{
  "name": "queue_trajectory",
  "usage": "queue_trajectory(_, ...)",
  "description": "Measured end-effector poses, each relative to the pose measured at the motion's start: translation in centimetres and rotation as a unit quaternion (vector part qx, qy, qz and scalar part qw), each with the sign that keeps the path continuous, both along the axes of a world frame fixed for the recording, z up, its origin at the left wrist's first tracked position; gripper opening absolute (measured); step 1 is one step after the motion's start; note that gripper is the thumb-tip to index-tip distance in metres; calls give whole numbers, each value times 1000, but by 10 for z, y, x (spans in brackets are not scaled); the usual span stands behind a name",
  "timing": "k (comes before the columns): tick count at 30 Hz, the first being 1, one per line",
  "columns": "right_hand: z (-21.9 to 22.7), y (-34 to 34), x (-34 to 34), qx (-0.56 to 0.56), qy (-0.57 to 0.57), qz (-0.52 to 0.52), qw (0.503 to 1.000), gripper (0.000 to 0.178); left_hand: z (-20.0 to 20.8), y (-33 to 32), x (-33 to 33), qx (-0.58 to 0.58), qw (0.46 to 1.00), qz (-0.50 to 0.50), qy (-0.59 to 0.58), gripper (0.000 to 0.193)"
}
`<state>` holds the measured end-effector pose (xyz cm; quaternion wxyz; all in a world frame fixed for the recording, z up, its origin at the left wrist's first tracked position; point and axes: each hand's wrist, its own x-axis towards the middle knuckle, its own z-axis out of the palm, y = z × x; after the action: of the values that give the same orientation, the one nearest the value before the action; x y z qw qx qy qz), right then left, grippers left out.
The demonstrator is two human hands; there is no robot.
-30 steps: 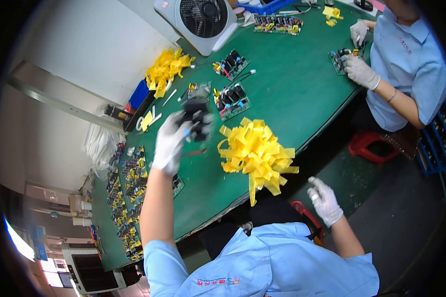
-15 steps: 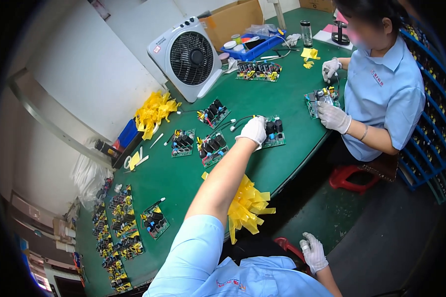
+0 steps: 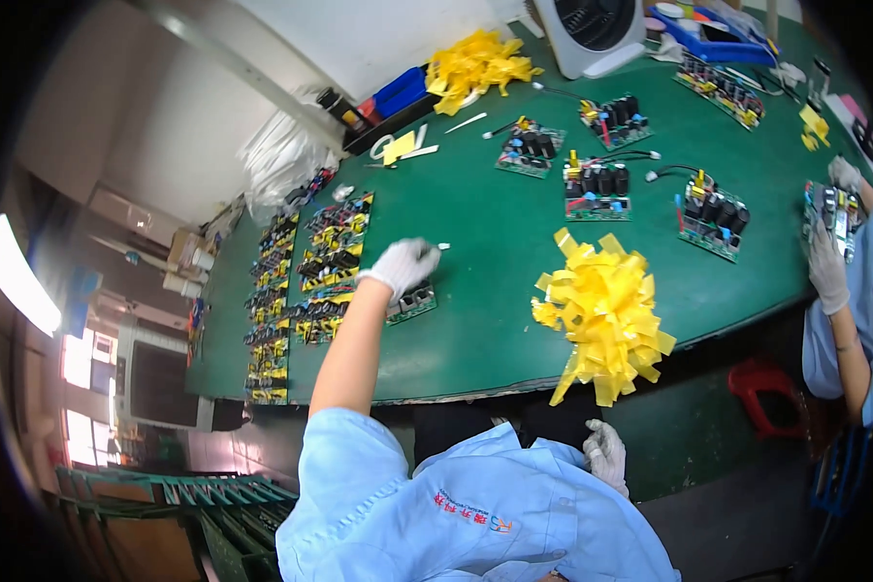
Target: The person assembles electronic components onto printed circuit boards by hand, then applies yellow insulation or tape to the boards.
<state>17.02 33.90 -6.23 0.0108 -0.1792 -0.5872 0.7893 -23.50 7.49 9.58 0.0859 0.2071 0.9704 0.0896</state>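
While our left hand point(image 3: 403, 266) rests, fingers curled, on the circuit board point(image 3: 409, 302) at the counter point(image 3: 495, 242) edge beside the stacked boards point(image 3: 330, 262), we should grip its edges only; our right hand point(image 3: 606, 454) hangs empty, loosely open, below.

Green table point(image 3: 495, 242), circuit boards point(image 3: 597, 186) (several), yellow strips point(image 3: 606, 315)

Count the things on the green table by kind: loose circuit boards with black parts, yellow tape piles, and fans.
Loose circuit boards with black parts: 4
Yellow tape piles: 2
Fans: 1
Total: 7
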Motion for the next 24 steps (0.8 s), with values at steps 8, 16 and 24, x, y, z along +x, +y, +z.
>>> queue_trajectory(8,8,-31,-14,232,12,152,961,48,-48,-65,33,-65,988,83,114,44)
queue_trajectory(16,82,-63,-54,376,143,98,910,40,-11,-51,132,16,984,-178,-15,24)
queue_trajectory(24,94,-111,-111,478,189,158,843,15,-17,-69,167,110,976,-185,-35,31)
